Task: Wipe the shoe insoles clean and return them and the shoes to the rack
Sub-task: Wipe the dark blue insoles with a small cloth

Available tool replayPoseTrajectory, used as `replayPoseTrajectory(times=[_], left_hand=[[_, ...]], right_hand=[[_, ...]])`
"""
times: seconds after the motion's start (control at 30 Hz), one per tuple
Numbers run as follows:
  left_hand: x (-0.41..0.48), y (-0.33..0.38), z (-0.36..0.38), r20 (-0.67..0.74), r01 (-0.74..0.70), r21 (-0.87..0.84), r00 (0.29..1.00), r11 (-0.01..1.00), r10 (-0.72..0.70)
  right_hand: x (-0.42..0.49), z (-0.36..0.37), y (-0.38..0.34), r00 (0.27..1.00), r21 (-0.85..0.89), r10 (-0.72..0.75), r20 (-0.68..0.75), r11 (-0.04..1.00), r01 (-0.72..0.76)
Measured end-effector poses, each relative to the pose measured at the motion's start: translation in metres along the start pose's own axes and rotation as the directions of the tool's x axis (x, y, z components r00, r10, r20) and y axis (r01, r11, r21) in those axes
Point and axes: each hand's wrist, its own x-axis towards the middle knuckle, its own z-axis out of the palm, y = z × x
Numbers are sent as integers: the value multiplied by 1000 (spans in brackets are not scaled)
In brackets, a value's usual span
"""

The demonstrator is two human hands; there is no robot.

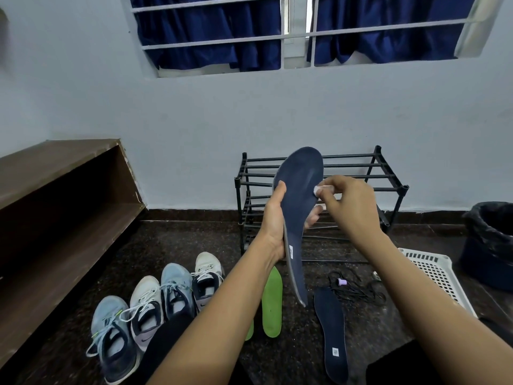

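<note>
My left hand (273, 218) grips a dark blue insole (298, 195) upright in front of the black shoe rack (388, 179). My right hand (344, 201) pinches a small white wipe (319, 190) against the insole's right edge. A second dark blue insole (331, 334) lies flat on the floor. Beside it lies a green insole (272, 301), and part of another green insole (249, 330) shows under my left forearm. Several sneakers stand in a row on the floor at the left, among them a blue one (113, 337) and a white one (206, 276).
A brown wooden bench (55, 173) runs along the left wall. A white plastic basket (438, 276) and a bin with a black liner (491, 240) stand at the right. Black laces (358, 290) lie tangled on the dark floor near the rack.
</note>
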Motion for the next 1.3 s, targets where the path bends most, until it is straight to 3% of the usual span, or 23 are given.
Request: replayPoseTrajectory(times=[0.07, 0.17, 0.33, 0.47, 0.7, 0.9, 1.2, 1.3], left_hand=[[-1, 3, -1, 46, 27, -59, 999, 998, -24], [-1, 6, -5, 86, 81, -115, 994, 990, -71], [-1, 7, -8, -10, 117, -81, 993, 990, -118], [-2, 5, -6, -7, 125, -73, 992, 989, -126], [0, 0, -2, -5, 107, 10, 994, 994, -107], [1, -1, -3, -18, 99, -47, 995, 994, -100], [-2, -5, 7, 16, 104, 51, 994, 993, -105], [-1, -6, 7, 4, 109, 86, 994, 990, -110]], right_hand=[[0, -2, -1, 999, 80, 33, 36, 996, -35], [-6, 1, -2, 995, 52, 8, 96, 999, -13], [-23, 16, -6, 976, -85, -67, 205, 993, 85], [-24, 16, -7, 981, -170, -108, 164, 976, 136], [-6, 7, 2, 999, -114, -23, 38, 993, 27], [-20, 12, -8, 972, -157, -51, 228, 984, 89], [-4, 5, 1, 998, -224, -59, 21, 973, 62], [1, 1, 3, 1000, -138, -13, -10, 990, 12]])
